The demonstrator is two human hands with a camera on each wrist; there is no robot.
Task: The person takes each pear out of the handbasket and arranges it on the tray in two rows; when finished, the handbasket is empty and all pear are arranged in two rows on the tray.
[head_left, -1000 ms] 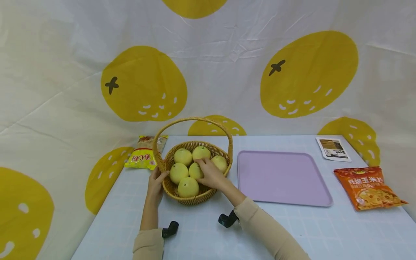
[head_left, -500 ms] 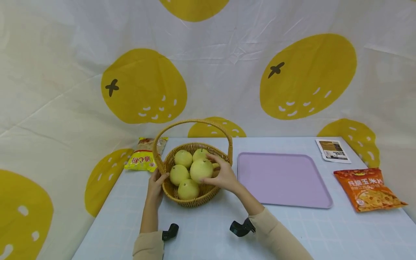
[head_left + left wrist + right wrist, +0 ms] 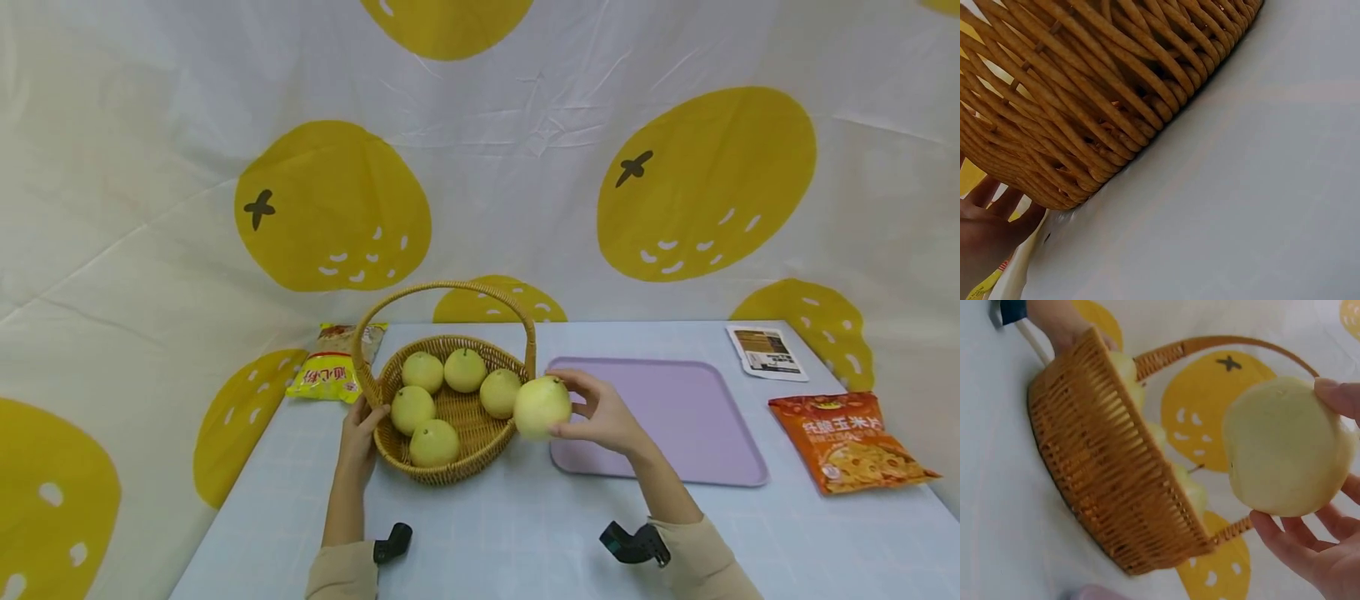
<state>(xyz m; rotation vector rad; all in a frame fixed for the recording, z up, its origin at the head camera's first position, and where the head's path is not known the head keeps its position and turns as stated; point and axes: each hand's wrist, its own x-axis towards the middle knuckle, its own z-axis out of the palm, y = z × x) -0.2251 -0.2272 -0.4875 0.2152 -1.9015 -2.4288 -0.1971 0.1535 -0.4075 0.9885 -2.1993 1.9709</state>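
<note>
1. White cloth (image 3: 540, 208) with big yellow fruit prints hangs behind a pale counter (image 3: 480, 533) faintly lined in a grid.
2. On that counter stands a woven basket (image 3: 442, 474) with a tall arched handle (image 3: 450, 285); a lilac tray (image 3: 652, 417) lies just to its right.
3. One pale yellow fruit (image 3: 542, 407) is out of the basket, in the air beside its right rim and near the tray's left edge. Five similar fruits (image 3: 434, 443) sit inside.
4. The right hand (image 3: 603, 417) pinches the lone fruit, thumb on one side and fingers on the opposite one, palm clear of it.
5. The left hand (image 3: 358, 435) grips the basket's left rim near the foot of the handle, thumb above, fingers along the outer wall.
6. Judging by looks, the fruit should be firm and fairly heavy for its size, its smooth round skin apt to slip and to bruise if knocked.
7. Best hold: round the widest part, thumb facing several fingers, with even, modest pressure and nothing on the stem end.
8. The wicker is probably light and slightly springy, so steadying it by the rim makes sense.
</note>
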